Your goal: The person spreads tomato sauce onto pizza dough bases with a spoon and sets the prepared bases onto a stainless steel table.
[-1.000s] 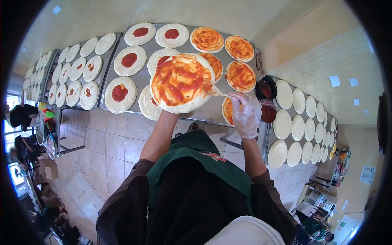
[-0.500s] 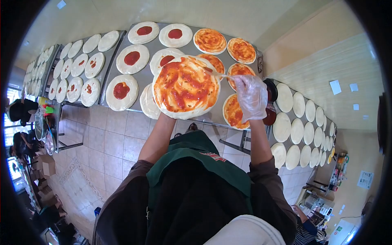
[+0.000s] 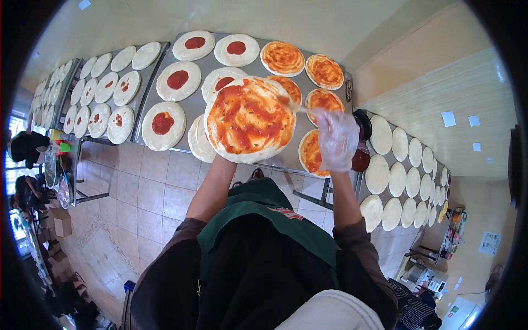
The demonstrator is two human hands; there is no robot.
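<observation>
A round dough base [image 3: 250, 120] with red sauce spread over it is held up above the metal table [image 3: 190, 122]. My left hand [image 3: 224, 159] is under it, and the base hides its fingers. In a clear plastic glove, my right hand [image 3: 336, 140] is closed on the handle of a spoon [image 3: 294, 106], whose bowl touches the sauce near the base's right edge. Around them lie bases with a red sauce spot, like the one at the left [image 3: 161, 124], and sauced bases, such as one at the right [image 3: 324, 72].
Dark containers of red sauce [image 3: 361, 157] stand at the table's right end. Plain dough bases [image 3: 378, 175] cover another table to the right. More bases with small sauce spots [image 3: 120, 124] lie on a table to the left. People and boxes are at the far left.
The spoon and my right hand have moved up and slightly right from their place one second ago. The held base has shifted slightly right and down. My left hand stays beneath it.
</observation>
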